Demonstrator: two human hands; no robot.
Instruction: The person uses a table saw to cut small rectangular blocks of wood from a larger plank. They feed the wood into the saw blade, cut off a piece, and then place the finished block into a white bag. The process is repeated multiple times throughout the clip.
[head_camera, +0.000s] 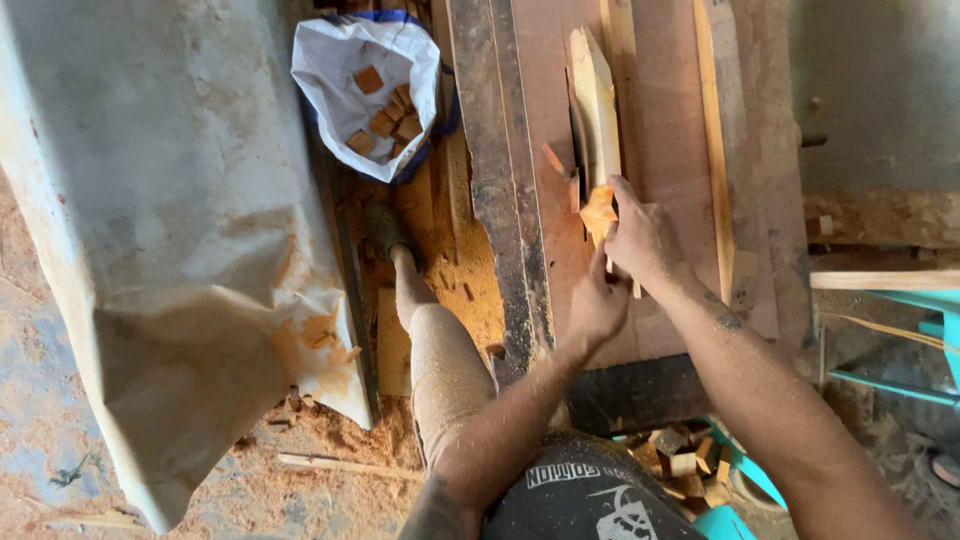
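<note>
Small orange wood block (598, 213) on the saw table (660, 120), just near of the pale blade guard (595, 100). Right hand (645, 240) pinches it; left hand (597, 305) appears curled beneath, partly hidden. Cutting step under way; next feed calls for fingers clear. Far left, white bag (340, 70) of cut blocks.

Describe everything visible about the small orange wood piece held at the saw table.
The small orange wood piece is a pale orange, rough-edged offcut, roughly wedge-shaped. It sits on the reddish saw table, at the near end of the long pale wooden guard. The right hand presses it from the right, fingers on its upper edge; the left hand is just below it.
</note>
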